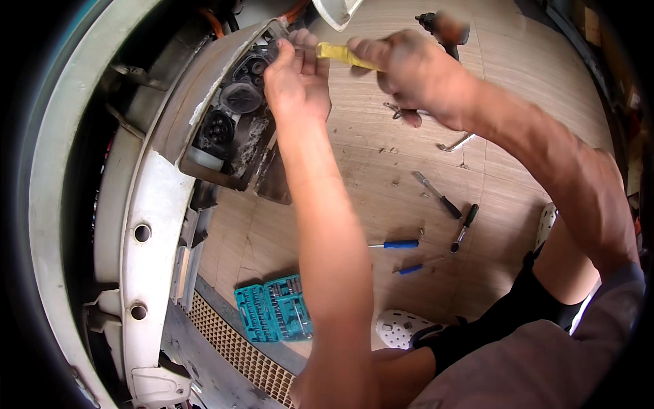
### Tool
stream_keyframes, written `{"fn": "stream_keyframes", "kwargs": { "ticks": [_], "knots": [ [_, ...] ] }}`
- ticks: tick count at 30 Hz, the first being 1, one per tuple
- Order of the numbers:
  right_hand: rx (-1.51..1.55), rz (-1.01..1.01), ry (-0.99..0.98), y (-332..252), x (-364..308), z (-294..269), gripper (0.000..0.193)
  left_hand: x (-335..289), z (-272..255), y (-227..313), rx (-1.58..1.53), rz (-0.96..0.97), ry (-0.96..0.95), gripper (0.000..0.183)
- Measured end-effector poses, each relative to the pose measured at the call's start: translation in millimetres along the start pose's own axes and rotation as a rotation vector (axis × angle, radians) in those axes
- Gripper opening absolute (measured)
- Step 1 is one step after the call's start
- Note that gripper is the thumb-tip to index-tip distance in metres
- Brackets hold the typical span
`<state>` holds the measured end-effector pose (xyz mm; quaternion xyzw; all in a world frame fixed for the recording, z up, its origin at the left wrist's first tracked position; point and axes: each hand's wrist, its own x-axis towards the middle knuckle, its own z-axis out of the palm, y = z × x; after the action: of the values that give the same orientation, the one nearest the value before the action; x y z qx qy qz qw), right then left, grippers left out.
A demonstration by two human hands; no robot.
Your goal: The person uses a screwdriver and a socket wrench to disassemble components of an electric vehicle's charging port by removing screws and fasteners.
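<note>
My right hand (422, 71), blurred by motion, is wrapped round the yellow handle (347, 56) of what looks like a screwdriver. It points left toward my left hand, where its tip is hidden. My left hand (300, 82) is palm up beside a grimy metal housing (269, 129), its thumb apart from the raised fingers. Whether those fingers touch the tool's shaft is unclear. Inside the housing are a round black cap (241, 98) and a round black multi-hole socket (218, 127).
On the tiled floor lie a cordless drill (446, 31), a wrench (458, 143), a black-handled tool (439, 195), a ratchet (464, 228) and blue-handled screwdrivers (400, 244). A teal socket case (253, 313) sits open near a floor grate (231, 341). A white frame beam (143, 273) runs along the left.
</note>
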<state>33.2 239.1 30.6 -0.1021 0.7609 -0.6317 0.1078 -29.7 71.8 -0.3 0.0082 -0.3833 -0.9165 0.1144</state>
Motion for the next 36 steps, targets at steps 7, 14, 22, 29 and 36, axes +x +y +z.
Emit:
{"fn": "stream_keyframes", "kwargs": {
  "ticks": [7,14,22,29,36],
  "knots": [
    [-1.168,-0.764,0.52,25,5,3,0.041,3,6,0,0.046,0.008,0.024,0.017],
    [0.073,-0.053,-0.001,10,3,13,0.035,5,-3,2,0.074,-0.017,0.023,0.02],
    [-0.806,-0.442,0.355,20,5,16,0.037,4,1,1,0.07,-0.011,0.126,0.014],
    [0.217,0.125,-0.04,5,0,21,0.044,3,-1,1,0.024,-0.026,0.091,0.016],
    [-0.413,-0.24,0.123,20,10,16,0.031,2,4,2,0.06,-0.014,0.146,0.016]
  ]
}}
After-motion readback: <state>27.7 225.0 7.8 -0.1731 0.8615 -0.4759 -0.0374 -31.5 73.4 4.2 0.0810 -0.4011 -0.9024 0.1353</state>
